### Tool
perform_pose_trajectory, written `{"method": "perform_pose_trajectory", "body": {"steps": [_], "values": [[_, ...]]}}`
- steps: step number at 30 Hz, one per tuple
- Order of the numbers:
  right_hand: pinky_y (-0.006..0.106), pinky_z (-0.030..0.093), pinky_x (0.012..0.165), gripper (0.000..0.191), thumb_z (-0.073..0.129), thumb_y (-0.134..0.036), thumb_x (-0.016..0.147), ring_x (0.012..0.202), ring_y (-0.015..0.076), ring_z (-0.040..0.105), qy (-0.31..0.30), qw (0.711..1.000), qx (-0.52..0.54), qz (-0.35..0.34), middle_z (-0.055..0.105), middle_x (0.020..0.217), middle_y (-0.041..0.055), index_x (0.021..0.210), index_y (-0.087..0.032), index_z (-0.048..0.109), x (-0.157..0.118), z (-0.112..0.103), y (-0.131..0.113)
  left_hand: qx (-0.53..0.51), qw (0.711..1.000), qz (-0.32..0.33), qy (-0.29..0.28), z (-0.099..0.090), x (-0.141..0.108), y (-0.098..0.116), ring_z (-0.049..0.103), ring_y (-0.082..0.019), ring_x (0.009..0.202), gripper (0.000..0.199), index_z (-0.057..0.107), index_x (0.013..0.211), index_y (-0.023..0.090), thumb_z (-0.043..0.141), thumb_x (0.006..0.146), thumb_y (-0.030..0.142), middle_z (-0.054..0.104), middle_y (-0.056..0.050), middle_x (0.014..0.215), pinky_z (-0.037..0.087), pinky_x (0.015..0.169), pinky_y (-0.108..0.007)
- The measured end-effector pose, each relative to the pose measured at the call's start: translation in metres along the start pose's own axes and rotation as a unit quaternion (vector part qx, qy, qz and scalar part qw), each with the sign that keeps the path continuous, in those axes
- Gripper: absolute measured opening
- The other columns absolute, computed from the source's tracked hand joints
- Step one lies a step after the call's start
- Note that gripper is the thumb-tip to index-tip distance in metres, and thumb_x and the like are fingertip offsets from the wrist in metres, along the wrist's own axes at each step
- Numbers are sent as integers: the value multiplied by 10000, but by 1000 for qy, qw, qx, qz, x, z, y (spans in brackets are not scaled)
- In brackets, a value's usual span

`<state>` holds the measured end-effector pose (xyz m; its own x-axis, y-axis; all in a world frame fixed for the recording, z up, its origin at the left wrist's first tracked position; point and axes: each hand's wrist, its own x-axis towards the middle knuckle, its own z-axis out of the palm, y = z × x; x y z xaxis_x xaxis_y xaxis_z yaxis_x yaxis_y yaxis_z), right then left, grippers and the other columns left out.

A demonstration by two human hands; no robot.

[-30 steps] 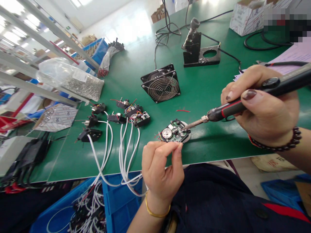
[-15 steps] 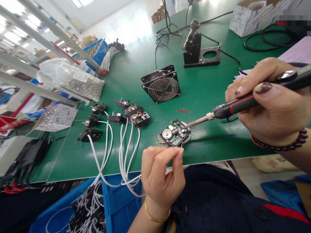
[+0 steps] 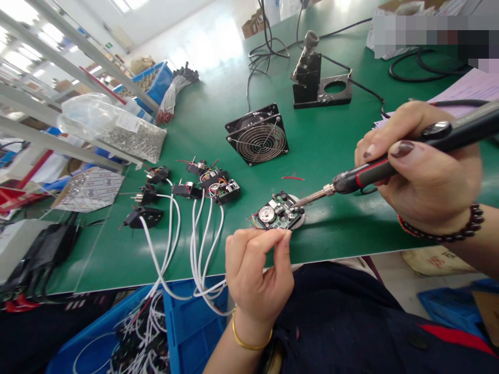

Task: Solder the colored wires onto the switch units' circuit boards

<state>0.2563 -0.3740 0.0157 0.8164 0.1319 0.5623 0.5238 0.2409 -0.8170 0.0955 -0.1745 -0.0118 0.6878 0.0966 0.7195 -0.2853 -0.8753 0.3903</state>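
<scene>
A small black unit with a green circuit board (image 3: 278, 210) and a round silver part lies on the green table, near its front edge. My right hand (image 3: 424, 166) grips a black soldering iron (image 3: 351, 179), whose metal tip touches or nearly touches the board's right side. At the board's lower edge, the thumb and forefinger of my left hand (image 3: 259, 270) are pinched round a thin wire (image 3: 287, 227), mostly hidden by the fingertips. Behind the board lies a short red wire (image 3: 293, 178).
A fan (image 3: 259, 136) and a black iron stand (image 3: 322, 85) are on the table (image 3: 335, 239). Several black modules (image 3: 226, 191) with white cables lie left. A blue bin (image 3: 195, 327) is below the front edge. A plastic bag of metal parts (image 3: 117, 127) sits back left.
My left hand has moved slightly up, closer to the board, with its pinch kept. My right hand and the iron have shifted a little left.
</scene>
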Motion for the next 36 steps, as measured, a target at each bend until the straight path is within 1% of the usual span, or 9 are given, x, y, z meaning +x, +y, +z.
{"method": "perform_pose_trajectory", "body": {"steps": [3, 8, 13, 18, 21, 24, 27, 33, 36], "values": [[357, 317, 437, 108, 760, -196, 858, 486, 138, 511, -16, 999, 36, -10, 626, 624, -46, 759, -239, 746, 1, 0, 1, 4, 1000, 2, -1, 1, 1, -1, 663, -162, 802, 159, 751, 1050, 191, 795, 1001, 46, 726, -6, 895, 534, 738, -314], [344, 320, 441, 111, 729, -168, 843, 494, 130, 521, -22, 999, 39, -8, 613, 603, -62, 751, -229, 737, 2, 0, 1, 6, 1000, 6, -4, 2, 3, 0, 658, -158, 794, 162, 740, 1037, 194, 786, 1005, 43, 721, 0, 883, 520, 723, -311], [342, 322, 433, 176, 814, -258, 921, 476, 124, 507, -25, 999, 37, -15, 622, 614, -65, 765, -230, 738, 1, -1, 3, 9, 1000, 6, -1, 3, 5, 0, 660, -160, 786, 175, 734, 1043, 207, 788, 1003, 46, 725, 5, 876, 517, 711, -312], [361, 328, 453, 237, 891, -355, 913, 486, 149, 510, -17, 999, 39, -10, 608, 603, -49, 755, -243, 754, 1, 0, 2, 10, 1000, 3, -2, 3, 5, 0, 664, -164, 776, 187, 739, 1045, 217, 794, 993, 45, 727, 4, 874, 522, 702, -312], [359, 303, 433, 216, 871, -337, 920, 463, 143, 485, -18, 999, 35, -9, 591, 590, -57, 763, -249, 752, 1, 0, 2, 12, 1000, 4, 0, 3, 5, 0, 663, -162, 774, 177, 741, 1040, 215, 796, 995, 53, 725, 7, 867, 522, 696, -308], [363, 318, 444, 189, 848, -283, 924, 481, 142, 511, -25, 999, 44, -15, 604, 604, -48, 768, -229, 755, 1, -1, 3, 14, 1000, 5, 1, 3, 6, 0, 669, -160, 776, 183, 738, 1035, 216, 797, 992, 48, 731, 7, 869, 521, 696, -306], [367, 338, 465, 198, 860, -284, 925, 502, 145, 531, -27, 998, 49, -14, 615, 613, -40, 768, -218, 759, 1, -2, 4, 14, 1000, 4, 1, 3, 6, 0, 666, -159, 765, 184, 736, 1034, 221, 794, 996, 50, 730, 11, 862, 521, 700, -309], [363, 349, 472, 311, 931, -451, 902, 511, 158, 540, -19, 999, 36, -12, 615, 614, -36, 758, -238, 756, 1, -2, 4, 13, 1000, 9, -2, 4, 7, 1, 667, -156, 781, 171, 739, 1035, 199, 792, 994, 41, 729, 4, 872, 513, 701, -304], [365, 367, 479, 326, 931, -486, 892, 515, 164, 548, -16, 1000, 26, -5, 649, 649, -22, 748, -251, 757, 1, -2, 4, 17, 1000, 10, -1, 4, 8, 1, 671, -156, 774, 171, 734, 1030, 207, 787, 998, 48, 731, 10, 868, 506, 695, -306]]}}
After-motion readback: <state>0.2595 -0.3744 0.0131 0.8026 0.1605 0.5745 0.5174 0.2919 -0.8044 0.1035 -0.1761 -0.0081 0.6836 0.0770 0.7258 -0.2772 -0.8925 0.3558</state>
